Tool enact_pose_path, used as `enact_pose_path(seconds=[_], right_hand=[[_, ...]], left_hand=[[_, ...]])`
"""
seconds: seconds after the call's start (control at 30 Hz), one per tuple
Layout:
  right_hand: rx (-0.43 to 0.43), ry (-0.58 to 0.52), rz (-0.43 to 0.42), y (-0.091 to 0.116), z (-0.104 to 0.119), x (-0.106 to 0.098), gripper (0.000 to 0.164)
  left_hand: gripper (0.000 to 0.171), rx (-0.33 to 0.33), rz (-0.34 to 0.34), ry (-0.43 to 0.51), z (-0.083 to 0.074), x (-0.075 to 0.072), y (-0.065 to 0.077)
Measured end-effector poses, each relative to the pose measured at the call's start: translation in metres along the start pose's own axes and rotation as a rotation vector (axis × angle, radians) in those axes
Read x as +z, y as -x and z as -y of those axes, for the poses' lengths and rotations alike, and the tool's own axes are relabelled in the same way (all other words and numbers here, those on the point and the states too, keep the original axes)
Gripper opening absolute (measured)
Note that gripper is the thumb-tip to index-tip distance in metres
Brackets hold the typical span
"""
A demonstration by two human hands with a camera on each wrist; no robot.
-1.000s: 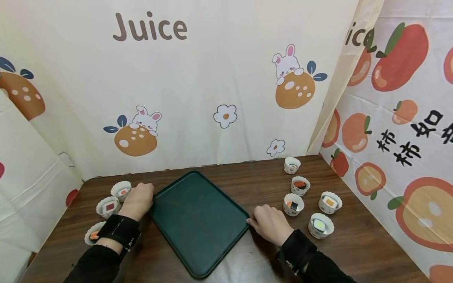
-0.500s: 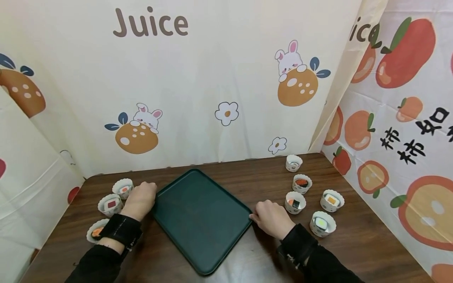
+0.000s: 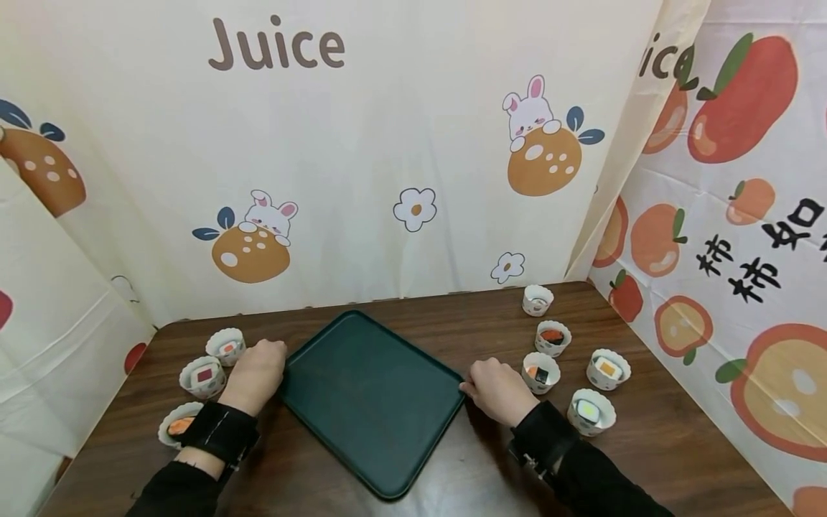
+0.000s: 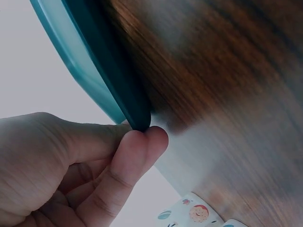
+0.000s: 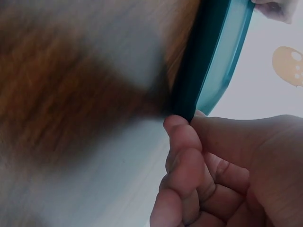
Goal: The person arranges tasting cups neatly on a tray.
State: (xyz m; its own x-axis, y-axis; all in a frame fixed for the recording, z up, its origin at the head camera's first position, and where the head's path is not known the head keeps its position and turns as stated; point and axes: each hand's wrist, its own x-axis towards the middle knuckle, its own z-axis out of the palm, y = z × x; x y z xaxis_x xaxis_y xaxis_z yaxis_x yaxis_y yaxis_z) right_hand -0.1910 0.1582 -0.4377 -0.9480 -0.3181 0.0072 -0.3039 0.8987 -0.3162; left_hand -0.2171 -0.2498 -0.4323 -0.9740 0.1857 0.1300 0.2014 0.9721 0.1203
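Observation:
A dark green square tray (image 3: 375, 402) stands cornerwise in the middle of the wooden table. My left hand (image 3: 256, 373) pinches its left corner, thumb over the rim and fingertips under it in the left wrist view. At the right corner my right hand (image 3: 497, 391) pinches the rim between thumb and curled fingers. Its thumb (image 5: 227, 137) lies along the inner side in the right wrist view. Nothing lies on the tray. Just left of my left hand stand paper cups with sushi pieces, such as the cup with a red-topped piece (image 3: 203, 378).
Several white paper cups (image 3: 591, 412) with sushi pieces stand right of my right hand, the nearest a cup with a black-and-orange piece (image 3: 540, 373). Another cup (image 3: 179, 425) sits beside my left wrist. A printed curtain (image 3: 362, 143) borders the table's back edge.
The tray has turned slightly, its near corner shifting right and its right corner away from me. My right hand has moved a little right and forward with it; both hands keep their grip.

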Motion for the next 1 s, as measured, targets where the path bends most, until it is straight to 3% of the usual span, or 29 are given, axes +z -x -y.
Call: enact_pose_path(seconds=[0.2, 0.27, 0.53, 0.77, 0.9, 1.0], right_hand=[[0.02, 0.027, -0.023, -0.004, -0.002, -0.003, 0.048], [0.01, 0.02, -0.03, -0.005, -0.003, -0.004, 0.046], [-0.077, 0.018, -0.053, -0.028, -0.031, 0.015, 0.04], [-0.034, -0.028, -0.031, -0.03, -0.015, -0.002, 0.037], [-0.06, 0.015, -0.058, -0.053, -0.047, 0.03, 0.036], [-0.058, 0.031, -0.059, -0.074, -0.074, 0.056, 0.034]], left_hand=[[0.017, 0.057, -0.132, -0.032, -0.002, 0.005, 0.009], [0.017, 0.06, -0.148, -0.042, -0.002, 0.006, 0.011], [0.013, 0.03, -0.106, -0.022, -0.002, 0.004, 0.015], [0.015, 0.022, -0.08, -0.033, -0.003, 0.001, 0.017], [0.016, -0.016, -0.04, -0.007, -0.003, 0.001, 0.018], [0.017, -0.024, -0.066, 0.02, -0.001, 0.005, 0.021]])
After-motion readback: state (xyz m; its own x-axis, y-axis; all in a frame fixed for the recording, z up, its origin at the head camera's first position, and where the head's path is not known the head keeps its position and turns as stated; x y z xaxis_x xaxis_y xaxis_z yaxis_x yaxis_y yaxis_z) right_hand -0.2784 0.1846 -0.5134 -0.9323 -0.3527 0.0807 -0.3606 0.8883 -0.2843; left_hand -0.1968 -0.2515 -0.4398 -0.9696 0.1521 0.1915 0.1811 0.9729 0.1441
